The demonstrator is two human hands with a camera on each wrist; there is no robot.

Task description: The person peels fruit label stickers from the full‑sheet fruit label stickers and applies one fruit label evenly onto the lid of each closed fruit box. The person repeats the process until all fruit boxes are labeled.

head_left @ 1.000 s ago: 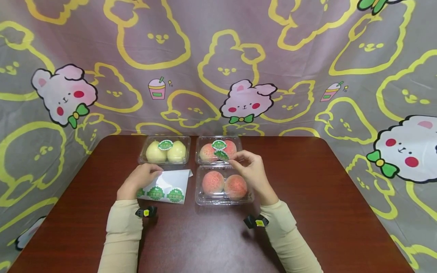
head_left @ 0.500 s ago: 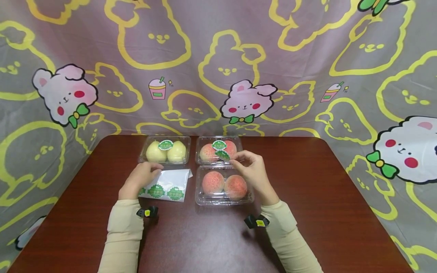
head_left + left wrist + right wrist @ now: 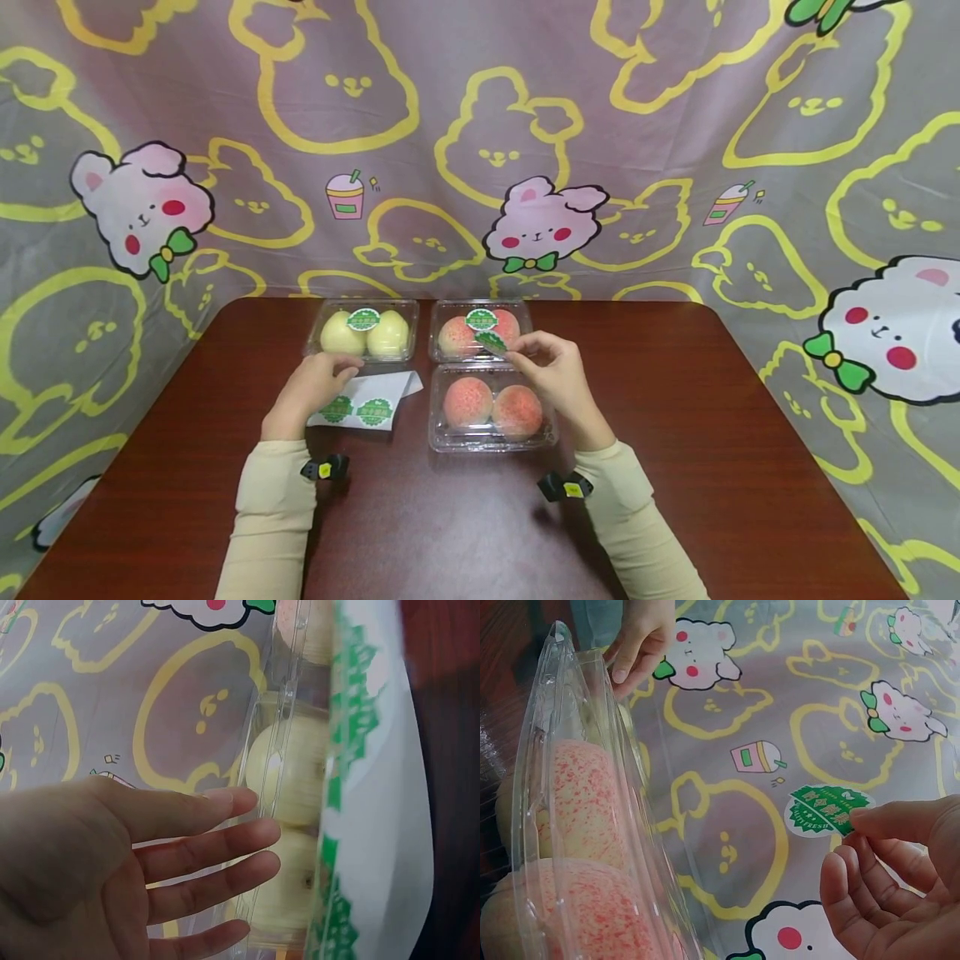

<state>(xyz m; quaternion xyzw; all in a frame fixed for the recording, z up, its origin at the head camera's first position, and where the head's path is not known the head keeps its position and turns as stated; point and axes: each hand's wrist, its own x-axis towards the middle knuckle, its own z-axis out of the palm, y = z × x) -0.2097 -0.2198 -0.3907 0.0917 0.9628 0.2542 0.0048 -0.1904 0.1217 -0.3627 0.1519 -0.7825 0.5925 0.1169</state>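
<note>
My right hand pinches a green scalloped sticker by its edge between thumb and fingertip, above the front clear box with two peaches. In the left wrist view my left hand has its fingers extended and spread, with nothing between them. Beside and under that hand in the head view is a white sticker sheet printed with green round stickers, its right end bent up. Behind the left hand stands a clear box of two pale yellow-green fruits, with a green sticker on its lid.
At the back right, another clear box holds two peaches and bears a green sticker on its lid. All the boxes stand on a dark red-brown wooden table. A patterned cloth hangs around the table's back and sides.
The sticker sheet has slipped out of the left hand's fingers, shifting slightly left and tilting, its right end bending up. The right hand stays nearly still with its sticker.
</note>
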